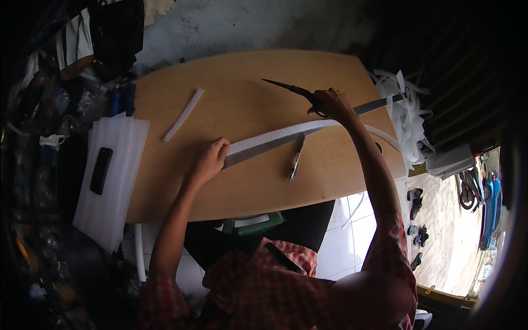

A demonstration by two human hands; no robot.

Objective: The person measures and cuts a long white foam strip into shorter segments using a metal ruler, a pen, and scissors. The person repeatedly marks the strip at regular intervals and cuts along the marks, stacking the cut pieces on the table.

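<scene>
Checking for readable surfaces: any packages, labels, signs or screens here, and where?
Phone: dark rectangular slab, screen off, lying on the stack of white foam sheets at the table's left edge.
No packages, labels or signs that I can make out.

A wooden table (231, 181) with rounded corners is standing on a white tiled floor (352, 236), backing onto a rough grey concrete wall (236, 25). Daylight is coming in from the right, where sandals (416, 201) are lying on open ground (445, 231) near a parked blue car (491, 212). Dark clutter (44, 99) is crowding the left side.
</scene>
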